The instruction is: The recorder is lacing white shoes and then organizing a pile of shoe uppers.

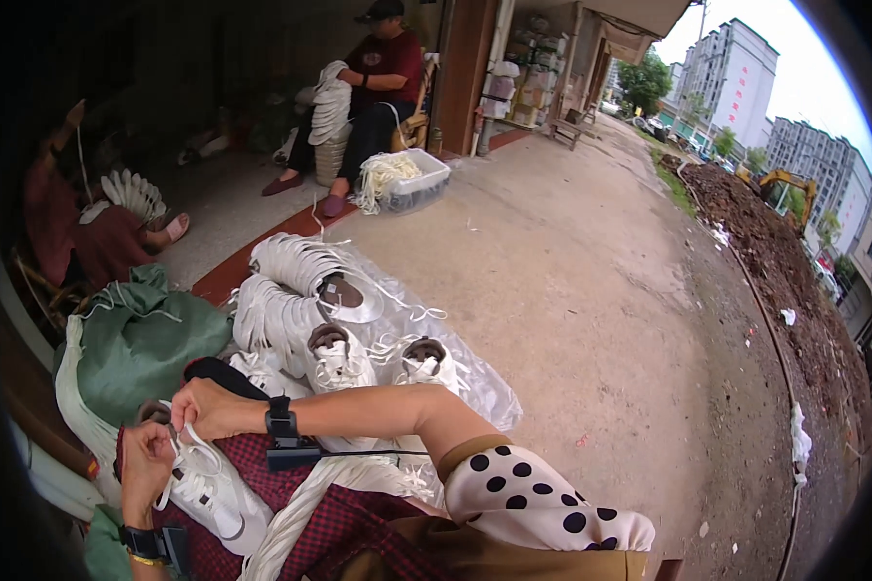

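A white sneaker (221, 499) rests on my lap over a red-and-black checked cloth (344, 528), its toe toward me. A white shoelace (200, 449) runs from its upper part to my fingers. My left hand (147, 460) is closed in a pinch on the lace at the collar. Just right of it, my right hand (213, 409) also pinches the lace, with its fingertips close to the left ones. A thick hank of white laces (310, 492) lies across my lap, right of the sneaker.
White sneakers (339, 358) and stacked white shoe uppers (279, 308) lie on plastic sheeting ahead. A green sack (155, 334) stands at left. Two people sit beyond with white uppers, near a clear tub (417, 184) of laces. Concrete pavement (591, 290) stretches right toward dug-up soil.
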